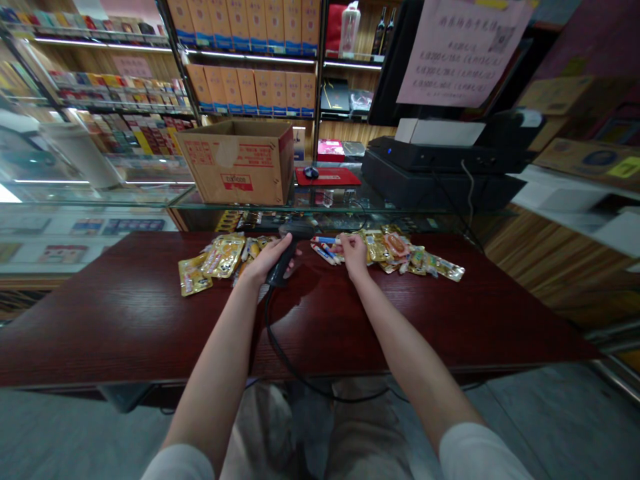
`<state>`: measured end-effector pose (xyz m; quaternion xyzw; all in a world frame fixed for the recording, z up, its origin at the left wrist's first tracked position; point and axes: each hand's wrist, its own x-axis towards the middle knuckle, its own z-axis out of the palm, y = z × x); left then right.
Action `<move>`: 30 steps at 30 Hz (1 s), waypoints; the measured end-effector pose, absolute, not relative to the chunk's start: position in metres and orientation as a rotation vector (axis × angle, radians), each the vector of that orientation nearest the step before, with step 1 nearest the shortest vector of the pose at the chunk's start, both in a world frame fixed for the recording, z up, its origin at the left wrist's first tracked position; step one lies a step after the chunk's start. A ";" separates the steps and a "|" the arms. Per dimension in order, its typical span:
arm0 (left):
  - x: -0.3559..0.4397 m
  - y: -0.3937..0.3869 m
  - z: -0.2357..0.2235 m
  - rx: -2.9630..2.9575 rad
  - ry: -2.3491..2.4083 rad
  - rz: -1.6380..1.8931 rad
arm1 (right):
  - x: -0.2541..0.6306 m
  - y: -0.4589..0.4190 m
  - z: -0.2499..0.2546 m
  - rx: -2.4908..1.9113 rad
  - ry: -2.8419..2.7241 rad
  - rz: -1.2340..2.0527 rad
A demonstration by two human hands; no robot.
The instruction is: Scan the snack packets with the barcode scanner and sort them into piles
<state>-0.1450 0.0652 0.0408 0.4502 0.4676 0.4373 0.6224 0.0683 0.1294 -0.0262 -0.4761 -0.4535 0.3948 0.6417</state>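
My left hand (pixel 273 259) is wrapped round the handle of a black barcode scanner (pixel 281 268), whose head points to the right and whose cable drops over the table's front edge. In my right hand (pixel 353 253) is a thin stick-shaped packet (pixel 327 240), white with blue and red, pinched at its right end just in front of the scanner head. Several similar stick packets (pixel 325 255) lie beneath it on the table. Gold snack packets (pixel 224 257) are heaped beside my left hand, and another pile of gold packets (pixel 377 247) spreads to the right of my right hand.
The dark red wooden table (pixel 320 327) meets a glass counter at its far edge. On that counter stand an open cardboard box (pixel 245 167), a computer mouse (pixel 311 173) on a red mat (pixel 330 177), and black till equipment (pixel 440 173). Stocked shelves rise behind.
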 end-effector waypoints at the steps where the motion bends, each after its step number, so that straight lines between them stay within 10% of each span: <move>1: -0.145 0.065 0.041 1.047 1.078 0.974 | 0.069 0.128 -0.024 -1.102 -1.021 0.905; 30: -0.135 0.068 0.031 1.036 1.056 0.972 | 0.081 0.133 -0.025 -1.213 -1.094 0.707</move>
